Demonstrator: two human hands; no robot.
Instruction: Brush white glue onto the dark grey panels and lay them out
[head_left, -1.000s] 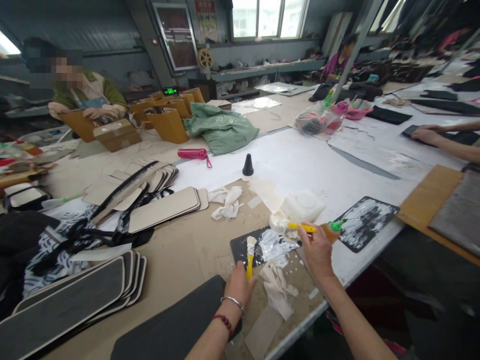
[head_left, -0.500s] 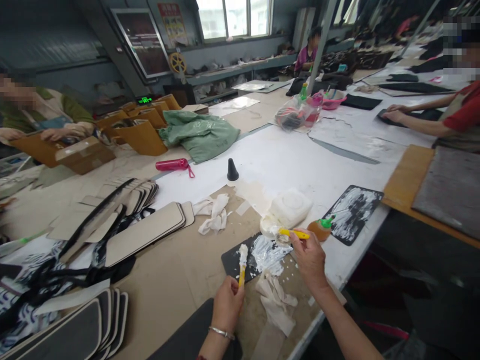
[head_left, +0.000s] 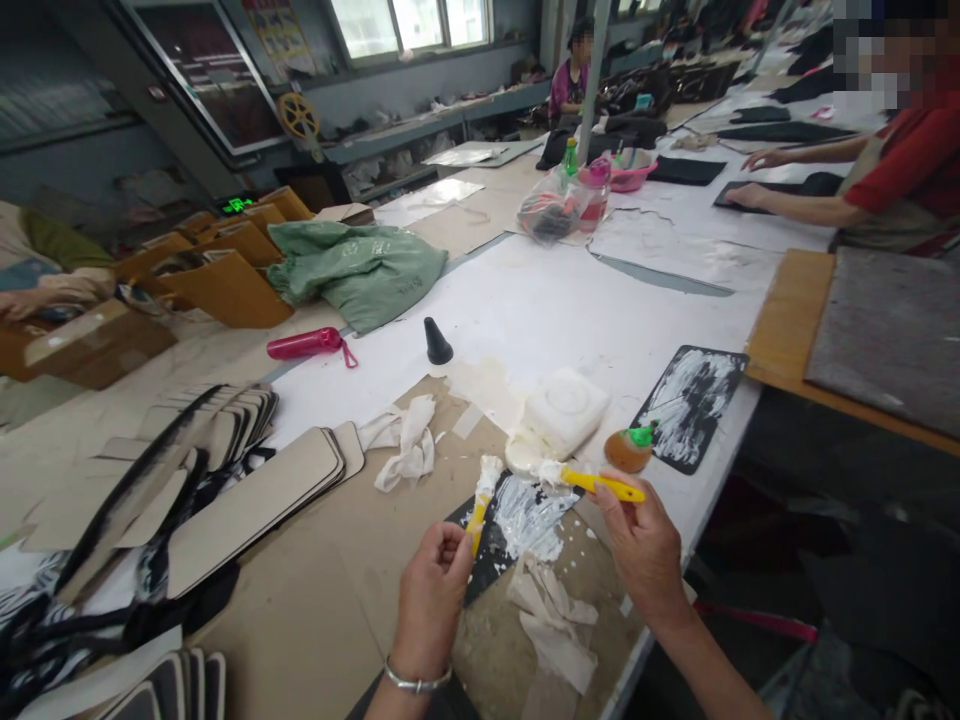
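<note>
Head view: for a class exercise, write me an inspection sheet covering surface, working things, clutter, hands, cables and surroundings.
Surface: table with white and brown areas; white splatter around the near panel.
Job's things: left brush and right brush, bristles white-coated; near panel and far panel, both black, smeared white; white container.
Clutter: crumpled near cloth and far cloth; green-topped bottle; black cone; stacked panels at left.
Hands: left hand grips the left brush by its yellow handle; right hand grips the right brush, bristles at the container's coated end.
Cables: nothing seen.
Surroundings: co-worker's red sleeve at right; green sack across the table.
</note>
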